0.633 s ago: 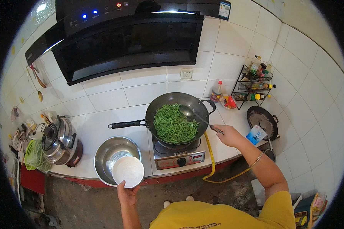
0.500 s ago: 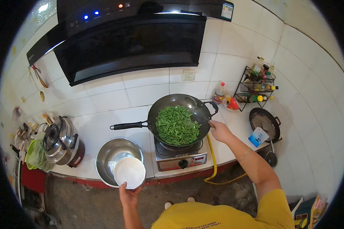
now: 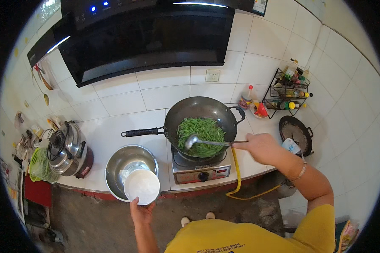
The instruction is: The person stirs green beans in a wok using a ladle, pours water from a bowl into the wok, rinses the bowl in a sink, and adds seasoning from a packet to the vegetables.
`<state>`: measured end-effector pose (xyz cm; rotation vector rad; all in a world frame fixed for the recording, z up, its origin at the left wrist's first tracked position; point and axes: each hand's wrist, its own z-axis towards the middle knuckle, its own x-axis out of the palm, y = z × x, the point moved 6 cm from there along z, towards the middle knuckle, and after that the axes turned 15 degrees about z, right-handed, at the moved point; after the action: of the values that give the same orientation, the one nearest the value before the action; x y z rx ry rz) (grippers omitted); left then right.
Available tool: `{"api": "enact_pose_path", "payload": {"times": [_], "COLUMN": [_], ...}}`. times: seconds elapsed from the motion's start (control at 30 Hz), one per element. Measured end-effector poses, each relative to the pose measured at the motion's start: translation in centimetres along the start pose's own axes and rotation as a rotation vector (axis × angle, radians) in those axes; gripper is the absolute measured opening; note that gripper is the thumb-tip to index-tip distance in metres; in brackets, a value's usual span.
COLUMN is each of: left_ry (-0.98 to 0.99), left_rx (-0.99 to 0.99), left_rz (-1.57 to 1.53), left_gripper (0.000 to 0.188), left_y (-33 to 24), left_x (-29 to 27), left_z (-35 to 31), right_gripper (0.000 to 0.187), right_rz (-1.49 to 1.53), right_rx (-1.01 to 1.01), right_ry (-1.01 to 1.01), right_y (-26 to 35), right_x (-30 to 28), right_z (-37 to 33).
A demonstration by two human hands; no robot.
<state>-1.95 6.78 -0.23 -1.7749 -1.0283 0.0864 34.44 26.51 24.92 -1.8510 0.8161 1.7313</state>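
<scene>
My left hand (image 3: 142, 211) grips the near edge of a white bowl (image 3: 142, 187), thumb on its rim. The bowl is above the near side of a steel basin (image 3: 114, 162) and hides part of its inside. Closed around the handle of a metal ladle (image 3: 193, 141), my right hand (image 3: 261, 148) is just right of the wok. The ladle's head rests among cut green beans (image 3: 202, 128), toward their near left side. These beans lie in the bottom of the dark wok (image 3: 190, 107), whose long black handle points left.
Beneath the wok is a gas stove (image 3: 202, 175) with a yellow hose (image 3: 236, 168). A pressure cooker (image 3: 69, 154) stands at left. On the right are a sauce bottle (image 3: 245, 98), a spice rack (image 3: 287, 90) and a second dark pan (image 3: 295, 133). A range hood (image 3: 147, 46) hangs above.
My right hand has moved right and slightly nearer, bringing the ladle from the wok's right side onto the beans. The beans now cover a smaller area. My left hand still holds the bowl.
</scene>
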Motion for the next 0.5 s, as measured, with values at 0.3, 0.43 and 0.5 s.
{"api": "enact_pose_path", "payload": {"times": [0.3,0.43,0.5], "left_ry": [0.091,0.099,0.119], "left_rx": [-0.005,-0.016,-0.026], "left_rz": [0.015,0.041,0.041], "left_gripper": [0.059,0.06,0.06], "left_y": [-0.2,0.2,0.3], "left_x": [-0.1,0.5,0.9], "left_z": [0.4,0.4,0.3], "right_gripper": [0.036,0.036,0.037], "right_rz": [0.103,0.024,-0.009], "right_rx": [0.231,0.262,0.282], "right_ry": [0.066,0.122,0.077], "right_y": [0.7,0.1,-1.0], "right_x": [-9.2,-2.5,0.6], "right_z": [-5.9,-3.4,-1.5]}}
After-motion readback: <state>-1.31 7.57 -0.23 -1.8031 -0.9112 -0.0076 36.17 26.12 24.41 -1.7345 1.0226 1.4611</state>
